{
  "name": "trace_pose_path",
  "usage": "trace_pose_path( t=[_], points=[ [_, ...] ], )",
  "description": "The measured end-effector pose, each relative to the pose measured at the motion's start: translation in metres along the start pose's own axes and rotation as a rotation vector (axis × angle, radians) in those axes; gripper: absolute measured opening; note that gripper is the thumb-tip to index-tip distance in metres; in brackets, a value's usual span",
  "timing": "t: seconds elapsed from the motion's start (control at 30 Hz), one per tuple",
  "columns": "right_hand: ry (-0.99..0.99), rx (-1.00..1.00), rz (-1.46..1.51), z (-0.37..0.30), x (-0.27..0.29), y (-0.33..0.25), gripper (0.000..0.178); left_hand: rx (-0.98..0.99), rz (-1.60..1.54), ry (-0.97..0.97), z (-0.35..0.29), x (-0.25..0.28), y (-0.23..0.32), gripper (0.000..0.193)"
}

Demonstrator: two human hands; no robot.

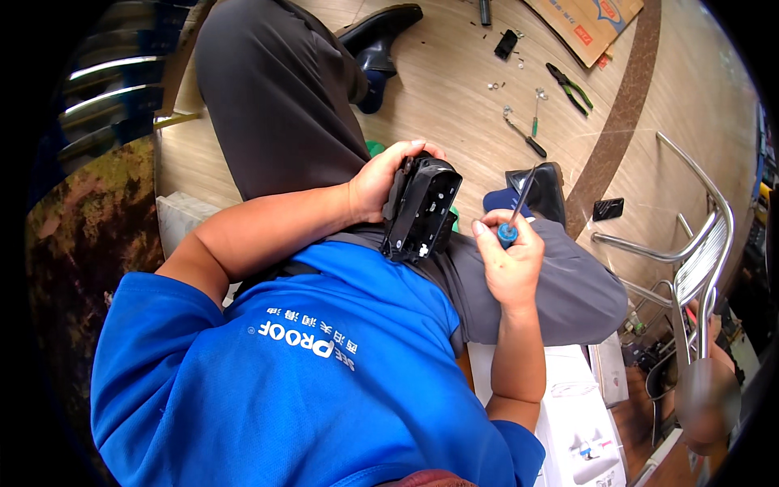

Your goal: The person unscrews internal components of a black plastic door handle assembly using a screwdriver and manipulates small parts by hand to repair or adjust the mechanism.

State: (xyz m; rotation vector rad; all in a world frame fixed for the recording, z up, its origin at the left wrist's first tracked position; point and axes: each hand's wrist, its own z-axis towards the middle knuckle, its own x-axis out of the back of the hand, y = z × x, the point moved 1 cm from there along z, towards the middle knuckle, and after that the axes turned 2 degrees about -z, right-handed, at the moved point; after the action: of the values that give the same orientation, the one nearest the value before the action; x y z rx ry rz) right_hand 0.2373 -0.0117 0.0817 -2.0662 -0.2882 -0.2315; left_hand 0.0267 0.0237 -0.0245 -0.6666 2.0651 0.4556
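Observation:
My left hand (380,180) is wrapped round the far left side of a black plastic housing (423,207), which rests upright above my lap. The hollow inner side of the housing faces right and shows small pale spots or fittings. To its right, my right hand (513,264) is closed on a screwdriver (508,234) with a blue handle. The screwdriver's metal shaft points up and away from me, apart from the housing. Something green shows partly behind the housing; I cannot make out what it is.
On the floor ahead lie green-handled pliers (570,89), a dark-handled tool (527,136), a thin green-handled tool (535,114), a small black part (506,45) and loose screws. Cardboard (580,28) lies beyond. A black phone-like object (608,209) and a metal chair (694,252) are at right.

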Motion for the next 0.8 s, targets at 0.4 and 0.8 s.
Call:
trace_pose_path(
  t=[0.4, 0.8],
  points=[
    [-0.004, -0.048, 0.078, -0.010, -0.045, -0.016, 0.030, -0.077, 0.103, -0.020, -0.004, -0.007, 0.002, 0.038],
    [0.034, 0.071, -0.180, -0.009, -0.052, -0.022, 0.038, -0.141, 0.224, -0.092, -0.002, -0.002, 0.002, 0.040]
  ],
)
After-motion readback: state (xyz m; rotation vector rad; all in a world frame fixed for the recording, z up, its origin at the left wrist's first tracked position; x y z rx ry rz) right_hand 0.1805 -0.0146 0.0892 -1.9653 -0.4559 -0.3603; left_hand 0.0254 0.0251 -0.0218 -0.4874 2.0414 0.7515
